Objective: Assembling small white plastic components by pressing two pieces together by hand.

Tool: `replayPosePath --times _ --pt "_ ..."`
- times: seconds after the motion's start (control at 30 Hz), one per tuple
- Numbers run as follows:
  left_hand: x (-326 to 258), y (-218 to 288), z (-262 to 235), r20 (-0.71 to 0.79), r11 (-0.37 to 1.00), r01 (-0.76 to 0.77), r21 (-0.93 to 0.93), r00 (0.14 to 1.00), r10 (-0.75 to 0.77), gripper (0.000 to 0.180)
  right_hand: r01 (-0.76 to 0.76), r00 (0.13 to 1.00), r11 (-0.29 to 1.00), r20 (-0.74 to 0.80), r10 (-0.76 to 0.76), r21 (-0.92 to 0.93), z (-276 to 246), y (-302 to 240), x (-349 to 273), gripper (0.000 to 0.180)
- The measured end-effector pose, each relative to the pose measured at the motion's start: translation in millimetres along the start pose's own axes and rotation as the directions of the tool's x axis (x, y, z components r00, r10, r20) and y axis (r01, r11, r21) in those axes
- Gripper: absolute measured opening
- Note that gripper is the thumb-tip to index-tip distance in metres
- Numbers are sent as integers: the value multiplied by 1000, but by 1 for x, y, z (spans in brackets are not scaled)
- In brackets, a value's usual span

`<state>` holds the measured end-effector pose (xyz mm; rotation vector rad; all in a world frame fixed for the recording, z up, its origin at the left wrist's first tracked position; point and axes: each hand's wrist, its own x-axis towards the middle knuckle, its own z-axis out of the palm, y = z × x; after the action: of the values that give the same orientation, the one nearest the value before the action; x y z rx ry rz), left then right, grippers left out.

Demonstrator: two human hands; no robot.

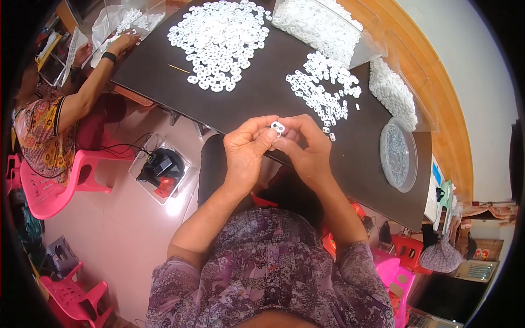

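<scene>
Close to my body, at the table's front edge, both hands meet around a small white oval piece with two dark holes. My left hand pinches it between thumb and forefinger. From the other side, the fingers of my right hand close on the same piece; whether they also hold a smaller part is hidden. Beyond them on the dark table lies a big heap of similar white oval pieces. Right of that heap, smaller white rectangular pieces are scattered, the nearest lying just past my right fingers.
Clear bins of white pieces line the far right side. A round clear dish holds small silvery bits. A thin yellowish stick lies left. Another person works at far left near a pink chair.
</scene>
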<state>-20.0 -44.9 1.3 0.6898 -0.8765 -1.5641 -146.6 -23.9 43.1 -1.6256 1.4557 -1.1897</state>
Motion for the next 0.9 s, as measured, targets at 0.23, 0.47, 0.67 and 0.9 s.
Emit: replayPosePath --times 0.23,0.47,0.67,0.9 --pt "-2 5 3 -43 1000 12 12 999 -11 22 252 964 944 -30 -264 -211 2 10 3 25" --pt "-1 16 5 -36 998 61 -20 997 -62 21 434 877 840 -61 -477 -324 3 13 6 25" --pt "-1 11 2 23 999 27 -35 999 -26 21 434 869 846 -102 -484 -310 3 11 3 25" --pt "-4 4 3 48 981 -173 92 984 169 19 413 879 880 -150 -453 -234 7 12 -2 24"
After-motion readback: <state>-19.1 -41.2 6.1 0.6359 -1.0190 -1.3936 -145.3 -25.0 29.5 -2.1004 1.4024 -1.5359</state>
